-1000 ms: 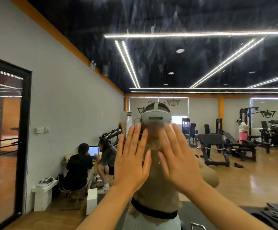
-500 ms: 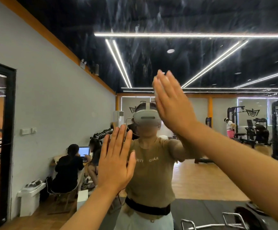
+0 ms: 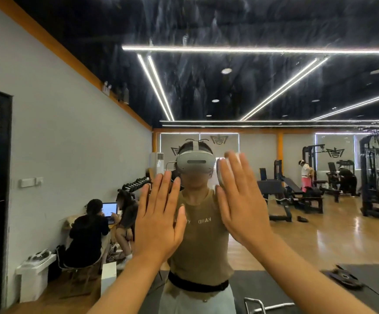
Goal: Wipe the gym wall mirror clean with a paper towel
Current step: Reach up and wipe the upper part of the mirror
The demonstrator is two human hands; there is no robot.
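Note:
The gym wall mirror (image 3: 206, 87) fills the whole view, with whitish streaks showing across its upper part against the reflected black ceiling. My left hand (image 3: 159, 220) lies flat on the glass with straight fingers and holds nothing. Beside it, slightly higher, my right hand (image 3: 240, 200) is flat with fingers together. It presses a white paper towel (image 3: 220, 175) against the mirror; only the towel's edge shows past my index finger and fingertips. My own reflection stands behind both hands.
The mirror reflects two seated people at a laptop (image 3: 109, 209) on the left, a white box (image 3: 34, 275), a black door frame (image 3: 2, 200), weight machines (image 3: 378, 177) on the right, and a weight plate (image 3: 344, 277) on a dark mat.
My right hand rose high on the glass, then came back down level beside the left hand. The left hand stayed flat on the mirror. The view shifted slightly.

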